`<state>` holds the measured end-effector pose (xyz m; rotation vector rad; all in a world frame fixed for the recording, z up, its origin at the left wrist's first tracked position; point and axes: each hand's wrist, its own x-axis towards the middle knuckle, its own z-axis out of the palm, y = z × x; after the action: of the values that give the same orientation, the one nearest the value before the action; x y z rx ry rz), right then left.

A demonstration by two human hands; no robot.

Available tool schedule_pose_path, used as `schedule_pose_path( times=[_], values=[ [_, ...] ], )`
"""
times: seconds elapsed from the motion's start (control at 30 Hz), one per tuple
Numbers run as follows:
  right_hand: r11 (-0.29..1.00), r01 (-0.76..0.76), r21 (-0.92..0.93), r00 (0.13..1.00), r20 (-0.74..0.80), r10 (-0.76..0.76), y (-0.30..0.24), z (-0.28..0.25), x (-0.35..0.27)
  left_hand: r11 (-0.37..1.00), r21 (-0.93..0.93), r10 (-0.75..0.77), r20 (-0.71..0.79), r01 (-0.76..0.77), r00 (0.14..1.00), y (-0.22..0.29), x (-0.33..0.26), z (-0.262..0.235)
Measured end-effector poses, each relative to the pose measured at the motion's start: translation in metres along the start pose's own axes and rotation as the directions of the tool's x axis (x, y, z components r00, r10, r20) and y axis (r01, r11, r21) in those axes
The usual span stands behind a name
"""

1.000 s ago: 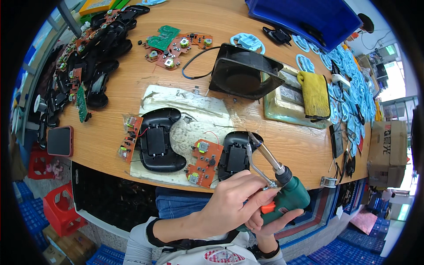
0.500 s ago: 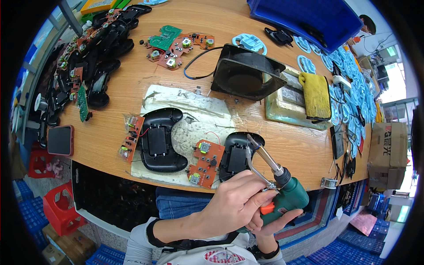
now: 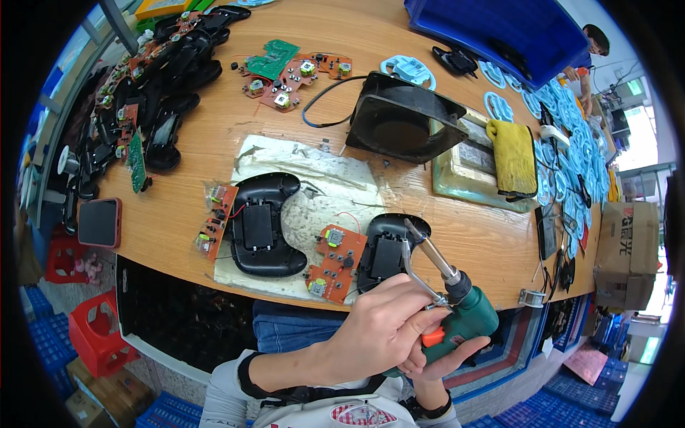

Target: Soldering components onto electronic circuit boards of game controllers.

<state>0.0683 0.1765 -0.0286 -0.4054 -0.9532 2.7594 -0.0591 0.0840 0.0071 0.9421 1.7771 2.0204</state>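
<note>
Two hands (image 3: 399, 332) grip one soldering gun (image 3: 457, 314).

Right hand (image 3: 435, 360) (mostly behind left hand (image 3: 378, 332))

Left hand (image 3: 382, 328) is reaching across the body from a grey-sleeved forearm, fingers curling closed. Right hand (image 3: 442, 360) is lying beneath it, palm up, fingers wrapping closed, wrist emerging at the lower edge.
</note>
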Motion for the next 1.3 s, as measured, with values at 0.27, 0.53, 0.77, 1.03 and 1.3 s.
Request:
schedule_pose_path(
  times=[0.27, 0.53, 0.77, 1.03, 1.3],
  values=[
    [1.000, 0.002, 0.026, 1.000, -0.001, -0.002, 0.001, 0.001, 0.001, 1.000, -0.002, -0.009, 0.000, 0.009, 1.000, 0.000, 0.000, 0.000],
    [0.998, -0.019, 0.066, 1.000, 0.009, 0.019, 0.004, -0.002, 0.000, 0.999, 0.006, 0.035, -0.038, -0.034, 0.999, -0.003, 0.002, 0.003],
    [0.998, -0.025, 0.065, 1.000, 0.010, 0.025, 0.005, -0.002, 0.000, 1.000, 0.012, 0.003, -0.039, -0.002, 0.999, -0.003, 0.004, 0.003],
    [0.991, -0.092, -0.098, 0.973, -0.218, 0.069, -0.003, 0.014, 0.003, 0.999, 0.010, -0.030, -0.050, 0.030, 0.998, 0.000, 0.005, -0.004],
    [0.994, 0.039, 0.097, 0.998, 0.053, -0.044, 0.004, -0.007, 0.001, 0.959, -0.224, -0.203, -0.100, 0.177, 0.974, -0.003, 0.003, -0.004]
  ],
)
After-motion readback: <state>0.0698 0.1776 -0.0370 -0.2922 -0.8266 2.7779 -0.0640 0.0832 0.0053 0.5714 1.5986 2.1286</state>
